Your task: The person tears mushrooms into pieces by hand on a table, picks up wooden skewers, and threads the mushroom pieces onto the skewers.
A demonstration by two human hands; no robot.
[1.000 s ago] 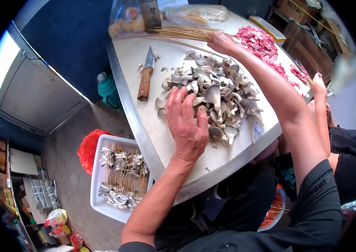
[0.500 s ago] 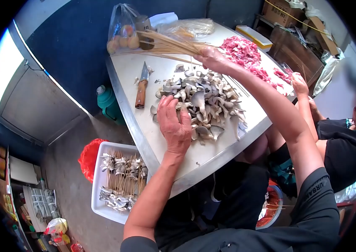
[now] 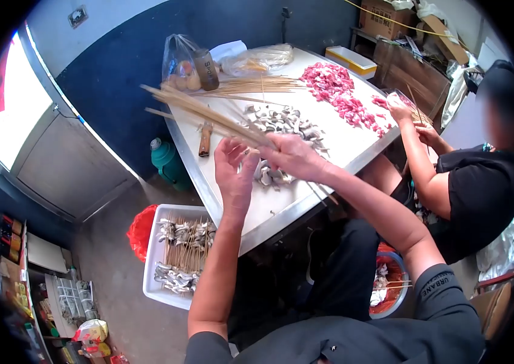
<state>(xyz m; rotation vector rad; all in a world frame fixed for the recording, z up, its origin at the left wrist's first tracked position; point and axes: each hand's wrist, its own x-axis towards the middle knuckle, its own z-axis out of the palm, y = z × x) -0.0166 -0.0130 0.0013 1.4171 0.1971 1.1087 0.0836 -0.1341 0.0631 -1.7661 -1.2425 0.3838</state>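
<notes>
My right hand (image 3: 296, 158) grips bundled skewers (image 3: 208, 114) beside my half-open left hand (image 3: 234, 176); a slack grip could scatter them.

White glare fills 1 opening (image 3: 33, 100) at left; held sticks (image 3: 199, 113) blur; edges curve into black.

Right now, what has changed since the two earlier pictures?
The right hand has drawn a bundle of skewers from the table's far side back toward the person, leaving other skewers lying there. The left hand has let go of the mushroom pile and risen beside the bundle. The knife, meat and white tray stayed put.
</notes>
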